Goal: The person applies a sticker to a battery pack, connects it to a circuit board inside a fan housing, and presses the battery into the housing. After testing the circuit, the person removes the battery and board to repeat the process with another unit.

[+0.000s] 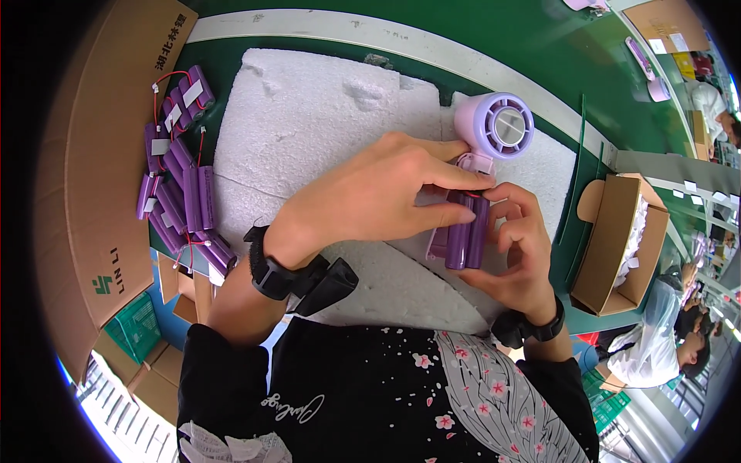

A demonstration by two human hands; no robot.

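Observation:
A light purple handheld fan (476,127) lies on white foam, its round head away from me and its handle toward me. Over the handle lies a dark purple battery pack (465,243) of two cylinders, with a bit of red wire at its upper end. My left hand (378,189) reaches across from the left, closed, its thumb on the pack and its fingers by the fan's neck. From the right, my right hand (521,247) curls round the handle and pack, thumb at the lower end, index finger near the wire. The handle is mostly hidden.
White foam sheets (309,116) cover the green bench (309,17). Several purple battery packs (181,185) with wires are heaped at the left beside a large cardboard box (100,154). An open carton (602,255) with white pieces stands at the right. Other people (656,339) sit farther right.

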